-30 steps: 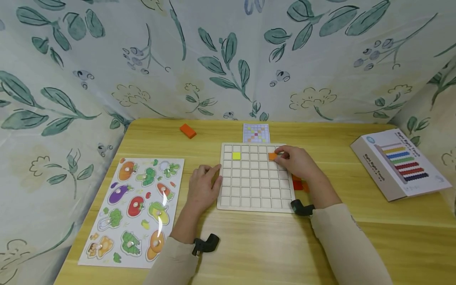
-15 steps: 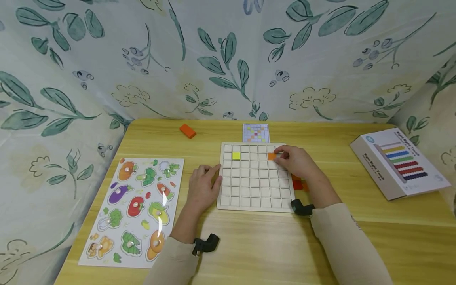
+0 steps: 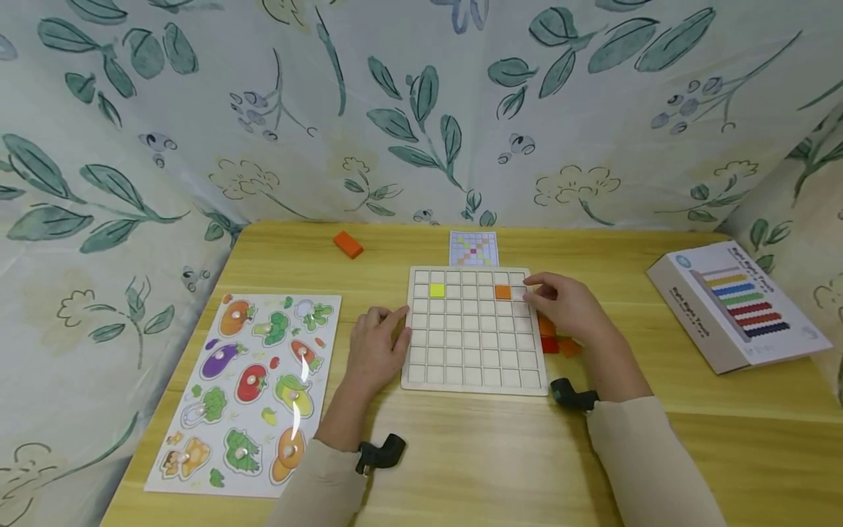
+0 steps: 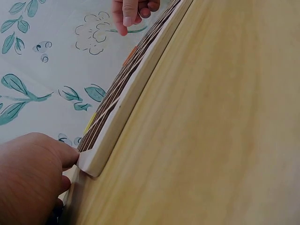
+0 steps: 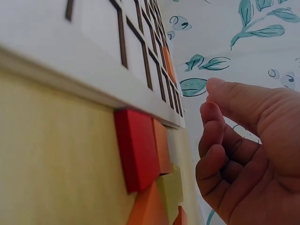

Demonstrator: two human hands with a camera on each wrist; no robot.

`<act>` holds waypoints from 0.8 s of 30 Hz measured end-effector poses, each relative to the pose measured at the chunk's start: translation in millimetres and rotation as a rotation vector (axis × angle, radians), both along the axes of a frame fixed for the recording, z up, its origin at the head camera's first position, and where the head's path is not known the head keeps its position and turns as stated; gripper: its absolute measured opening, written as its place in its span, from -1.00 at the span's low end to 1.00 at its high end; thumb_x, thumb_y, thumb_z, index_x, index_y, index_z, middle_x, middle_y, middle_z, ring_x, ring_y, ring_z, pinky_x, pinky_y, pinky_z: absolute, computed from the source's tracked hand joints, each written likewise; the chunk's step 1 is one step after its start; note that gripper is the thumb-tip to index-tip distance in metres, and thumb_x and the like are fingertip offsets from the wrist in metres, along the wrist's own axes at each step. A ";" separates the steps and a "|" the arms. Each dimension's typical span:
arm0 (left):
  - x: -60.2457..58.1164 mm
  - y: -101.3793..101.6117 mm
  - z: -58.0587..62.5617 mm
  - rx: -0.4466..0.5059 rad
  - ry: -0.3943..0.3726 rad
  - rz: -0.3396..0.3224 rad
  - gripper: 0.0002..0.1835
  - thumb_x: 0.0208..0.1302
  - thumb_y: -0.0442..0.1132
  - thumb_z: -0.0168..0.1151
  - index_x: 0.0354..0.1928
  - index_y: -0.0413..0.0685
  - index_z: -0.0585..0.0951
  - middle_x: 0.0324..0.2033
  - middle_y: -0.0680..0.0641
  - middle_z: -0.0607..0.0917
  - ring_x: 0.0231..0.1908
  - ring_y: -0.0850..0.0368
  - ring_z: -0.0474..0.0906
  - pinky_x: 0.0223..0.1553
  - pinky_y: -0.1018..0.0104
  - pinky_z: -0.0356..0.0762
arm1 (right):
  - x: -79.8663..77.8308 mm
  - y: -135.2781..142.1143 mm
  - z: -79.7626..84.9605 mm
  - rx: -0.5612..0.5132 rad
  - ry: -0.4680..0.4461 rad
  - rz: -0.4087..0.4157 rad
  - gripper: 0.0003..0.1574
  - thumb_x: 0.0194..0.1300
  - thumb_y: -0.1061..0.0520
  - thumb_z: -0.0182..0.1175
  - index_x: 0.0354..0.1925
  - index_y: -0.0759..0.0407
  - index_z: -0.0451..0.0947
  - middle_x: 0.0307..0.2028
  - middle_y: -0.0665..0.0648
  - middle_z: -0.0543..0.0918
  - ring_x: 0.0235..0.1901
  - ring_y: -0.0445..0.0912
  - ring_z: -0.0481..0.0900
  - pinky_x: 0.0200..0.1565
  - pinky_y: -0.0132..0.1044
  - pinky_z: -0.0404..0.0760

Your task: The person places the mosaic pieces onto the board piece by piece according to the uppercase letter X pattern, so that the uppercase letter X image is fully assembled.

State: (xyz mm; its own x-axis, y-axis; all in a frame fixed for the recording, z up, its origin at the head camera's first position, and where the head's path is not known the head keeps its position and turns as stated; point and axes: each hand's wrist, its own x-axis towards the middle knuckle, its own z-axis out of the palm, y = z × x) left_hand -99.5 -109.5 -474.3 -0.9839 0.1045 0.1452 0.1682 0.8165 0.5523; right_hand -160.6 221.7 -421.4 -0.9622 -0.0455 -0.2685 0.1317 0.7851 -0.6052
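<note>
A pale wooden grid board [image 3: 474,338] lies mid-table, with a yellow square tile [image 3: 437,290] in a cell at upper left and an orange square tile [image 3: 503,292] in one at upper right. My left hand [image 3: 375,350] rests at the board's left edge, its thumb and forefinger touching the side. Over the board's upper right edge is my right hand [image 3: 571,306], fingers bent, thumb and forefinger apart, nothing between them. Below it, red [image 5: 137,149], orange and yellow-green blocks lie against the board's right side; the right hand partly covers this pile in the head view.
Behind the board lies a small card [image 3: 474,249] with a coloured grid pattern. An orange-red block [image 3: 347,244] sits at the back left. A vegetable puzzle board [image 3: 217,432] occupies the left side, and a white box [image 3: 718,315] stands at the right. Floral cloth hangs behind.
My right hand has let go of the orange tile and drawn back to the right; the tile now shows fully in its cell. The left hand has stayed in place.
</note>
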 end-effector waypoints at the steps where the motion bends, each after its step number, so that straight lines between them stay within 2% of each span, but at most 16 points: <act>1: 0.2 0.0 0.3 0.001 0.003 0.000 -0.56 0.48 -0.08 0.17 0.34 0.05 0.59 0.03 -0.15 0.56 -0.06 -0.08 0.43 0.09 -0.06 0.39 | 1.7 1.3 0.9 -0.006 0.000 -0.007 -0.52 0.48 -0.06 0.21 0.30 -0.01 0.51 -0.08 0.20 0.54 -0.10 0.08 0.45 -0.15 -0.19 0.48; 10: 0.6 -0.6 -0.5 -0.010 0.019 -0.002 -0.56 0.48 -0.08 0.18 0.34 0.06 0.59 0.01 -0.15 0.56 -0.07 -0.08 0.43 0.06 -0.04 0.40 | 15.6 20.5 3.3 -0.011 -0.010 -0.074 -0.49 0.50 -0.08 0.19 0.33 0.00 0.47 0.00 0.21 0.53 -0.03 0.10 0.43 -0.12 -0.22 0.52; 15: 0.7 -0.9 -0.6 -0.011 0.024 -0.003 -0.56 0.47 -0.09 0.18 0.33 0.05 0.59 0.00 -0.15 0.56 -0.07 -0.08 0.44 0.05 -0.03 0.41 | 19.9 31.1 2.0 0.008 -0.003 -0.081 -0.46 0.50 -0.09 0.17 0.34 0.03 0.45 0.00 0.23 0.53 -0.04 0.10 0.43 -0.12 -0.24 0.51; 24: 0.9 -0.4 0.3 -0.010 0.026 -0.004 -0.56 0.47 -0.08 0.18 0.33 0.04 0.59 0.00 -0.15 0.56 -0.08 -0.07 0.43 0.03 -0.01 0.40 | 21.2 53.8 -5.2 0.034 -0.043 -0.080 -0.47 0.50 -0.09 0.17 0.31 0.10 0.48 0.01 0.27 0.52 -0.06 0.12 0.44 -0.15 -0.21 0.48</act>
